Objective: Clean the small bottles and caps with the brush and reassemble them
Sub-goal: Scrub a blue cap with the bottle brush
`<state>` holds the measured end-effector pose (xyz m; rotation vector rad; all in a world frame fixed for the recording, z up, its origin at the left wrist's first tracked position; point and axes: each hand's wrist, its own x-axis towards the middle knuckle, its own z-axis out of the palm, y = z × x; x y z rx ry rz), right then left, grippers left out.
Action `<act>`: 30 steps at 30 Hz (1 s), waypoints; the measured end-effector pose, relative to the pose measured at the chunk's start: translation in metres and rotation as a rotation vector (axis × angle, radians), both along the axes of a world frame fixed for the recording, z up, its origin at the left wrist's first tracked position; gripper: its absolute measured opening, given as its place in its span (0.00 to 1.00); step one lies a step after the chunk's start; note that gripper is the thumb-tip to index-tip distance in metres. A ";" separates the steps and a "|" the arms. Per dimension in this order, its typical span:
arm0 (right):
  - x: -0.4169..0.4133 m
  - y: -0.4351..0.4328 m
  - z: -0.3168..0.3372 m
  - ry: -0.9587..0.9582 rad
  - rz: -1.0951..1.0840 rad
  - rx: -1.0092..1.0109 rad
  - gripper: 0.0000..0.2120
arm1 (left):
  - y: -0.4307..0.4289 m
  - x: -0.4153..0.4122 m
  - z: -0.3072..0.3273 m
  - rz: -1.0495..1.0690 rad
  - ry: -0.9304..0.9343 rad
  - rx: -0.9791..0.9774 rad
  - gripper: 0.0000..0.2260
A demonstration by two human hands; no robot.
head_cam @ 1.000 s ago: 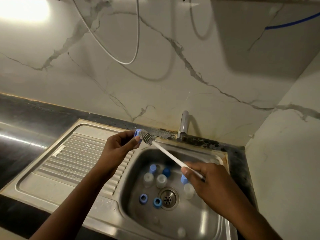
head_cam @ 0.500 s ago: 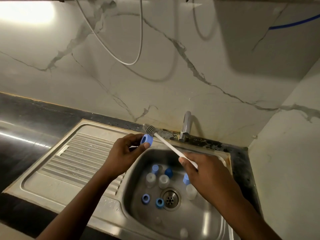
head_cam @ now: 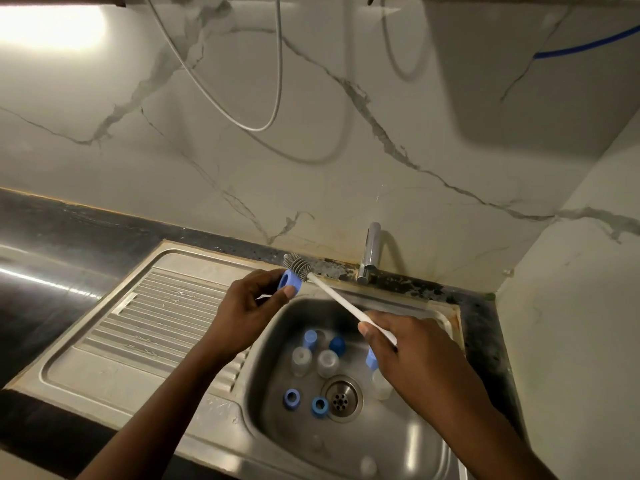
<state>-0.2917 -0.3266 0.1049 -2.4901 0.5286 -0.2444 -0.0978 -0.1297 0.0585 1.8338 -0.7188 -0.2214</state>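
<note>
Left hand (head_cam: 249,306) has its fingers pinched round a blue cap (head_cam: 290,283) over the sink (head_cam: 408,441) rim. Right hand (head_cam: 408,358) fingers grip the brush (head_cam: 332,296) handle, with the bristle head right up against the cap at its 1 o'clock. Small bottles (head_cam: 327,362) and loose caps (head_cam: 291,399) sit in the basin, roughly 9 to 12 o'clock of the drain (head_cam: 341,398).

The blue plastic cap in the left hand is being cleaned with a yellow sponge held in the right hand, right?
No sponge: the head view shows the right hand holding a white-handled, grey-bristled brush beside the blue plastic cap in the left hand.
</note>
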 end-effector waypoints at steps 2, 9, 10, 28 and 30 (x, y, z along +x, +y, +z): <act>0.006 -0.001 -0.003 -0.030 -0.005 0.023 0.26 | 0.000 0.000 -0.001 -0.016 0.034 -0.026 0.14; 0.009 0.005 -0.004 -0.015 0.032 -0.060 0.19 | -0.010 -0.009 -0.006 0.180 0.476 -0.394 0.19; 0.007 0.007 -0.004 -0.016 0.037 -0.052 0.19 | -0.012 -0.009 -0.006 0.218 0.492 -0.426 0.19; 0.015 0.015 -0.022 -0.047 0.009 0.051 0.19 | -0.022 -0.011 -0.004 0.339 0.911 -0.726 0.15; 0.018 0.014 -0.023 -0.039 0.012 0.051 0.19 | -0.023 -0.012 -0.005 0.338 0.939 -0.709 0.18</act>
